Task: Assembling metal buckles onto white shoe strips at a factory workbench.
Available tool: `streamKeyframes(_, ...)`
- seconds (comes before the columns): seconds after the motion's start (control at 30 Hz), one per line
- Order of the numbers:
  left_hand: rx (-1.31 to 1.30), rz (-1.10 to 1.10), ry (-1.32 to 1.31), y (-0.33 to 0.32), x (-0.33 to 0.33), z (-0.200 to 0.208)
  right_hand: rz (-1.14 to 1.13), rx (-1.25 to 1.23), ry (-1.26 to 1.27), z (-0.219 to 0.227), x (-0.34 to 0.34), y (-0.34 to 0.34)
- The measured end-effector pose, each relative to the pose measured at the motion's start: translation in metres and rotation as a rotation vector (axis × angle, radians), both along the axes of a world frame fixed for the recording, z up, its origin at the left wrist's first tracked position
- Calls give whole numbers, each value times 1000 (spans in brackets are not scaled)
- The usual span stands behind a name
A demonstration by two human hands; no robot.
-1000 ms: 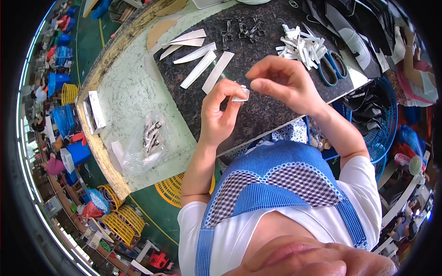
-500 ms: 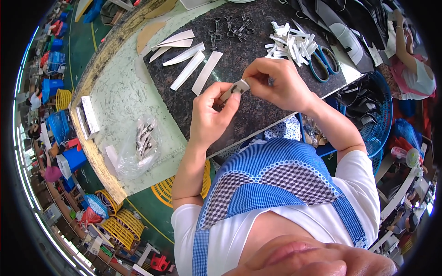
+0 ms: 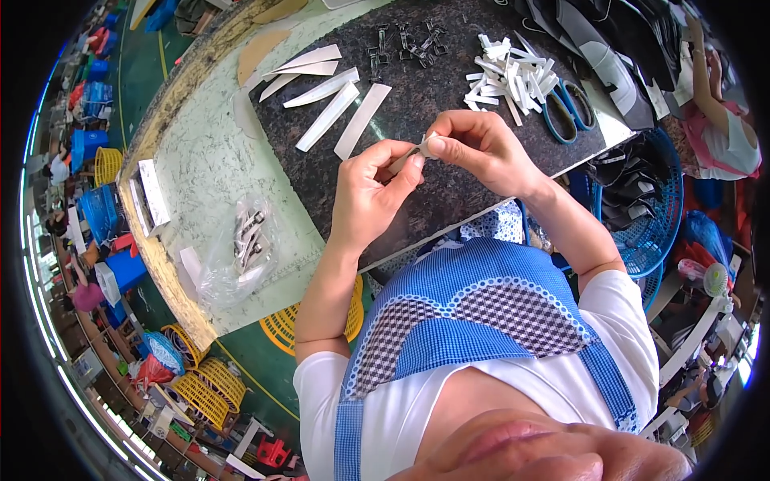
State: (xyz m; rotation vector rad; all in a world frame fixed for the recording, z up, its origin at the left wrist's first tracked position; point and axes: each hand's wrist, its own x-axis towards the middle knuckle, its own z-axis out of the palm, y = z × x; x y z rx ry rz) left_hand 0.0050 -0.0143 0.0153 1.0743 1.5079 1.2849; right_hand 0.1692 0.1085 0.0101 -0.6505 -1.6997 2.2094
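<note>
A small pale strip with a bit of metal at its end is held above the near part of a dark speckled stone slab, pinched between both hands. The left hand is closed around its lower end, thumb and forefinger pressed together on it, the other fingers curled in. The right hand is also closed on the upper end, its fingertips meeting those of the left hand at the strip. How much of the strip is metal cannot be told, since most of it is covered by the fingers.

Toward the far left corner of the slab, several long white pointed strips are laid side by side at a slant. At the far edge, a cluster of small dark metal clips is seen, and to its right a loose heap of short white strips. Just beside that heap, near the right edge of the slab, a pair of blue-handled scissors is laid flat.

To the left of the slab, on a pale green worn tabletop, a clear plastic bag holding metal parts is placed near the near edge. A blue plastic basket with dark pieces in it stands beyond the right edge of the slab.
</note>
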Motion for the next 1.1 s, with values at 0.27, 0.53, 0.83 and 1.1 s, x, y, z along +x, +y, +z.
streamKeyframes(0.27, -393, -292, -164, -12, -30, 15, -19, 80, -67, -11, 27, -14)
streamKeyframes(0.53, -118, 136, -637, -5, -2, -6, -41, 570, -25, -23, 32, -35)
streamKeyframes(0.83, -52, 131, -541, -7, -5, -2, -341, 1282, -466, -33, 47, 34)
streamKeyframes(1.1, -46, 207, -346, -14, -16, -10, -196, 1111, -514, 1, 59, 34)
